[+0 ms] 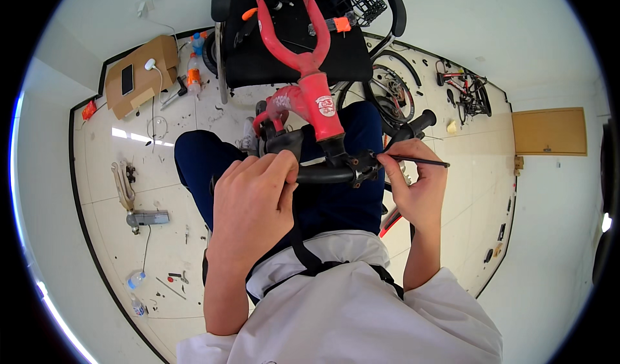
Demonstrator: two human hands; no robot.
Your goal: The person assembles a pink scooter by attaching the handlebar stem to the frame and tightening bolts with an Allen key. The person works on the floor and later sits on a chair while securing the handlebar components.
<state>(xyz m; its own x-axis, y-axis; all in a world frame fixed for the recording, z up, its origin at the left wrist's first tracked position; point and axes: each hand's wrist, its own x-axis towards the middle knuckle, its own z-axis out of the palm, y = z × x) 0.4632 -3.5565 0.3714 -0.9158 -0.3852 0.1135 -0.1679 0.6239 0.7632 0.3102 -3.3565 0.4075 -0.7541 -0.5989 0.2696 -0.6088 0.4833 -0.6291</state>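
Observation:
A red bicycle frame and fork (320,102) lies across my lap, the two fork legs pointing away from me. At its near end is a black stem (365,166) clamping a black handlebar (320,174). My left hand (255,196) is wrapped round the bar left of the stem. My right hand (416,177) pinches a dark, thin hex key (426,162) just right of the stem. One end of the key meets the stem's bolt area; my fingers hide the exact contact. Beyond that hand, a black grip (420,122) sticks out at the bar's far right.
Ahead stands a black chair (239,60) with tools and a black basket (361,2) on its seat. Bicycle wheels (391,93) lean beyond my right knee. On the left floor are cardboard (139,73), bottles (194,70) and a power tool (148,218). Another bicycle (465,90) lies far right.

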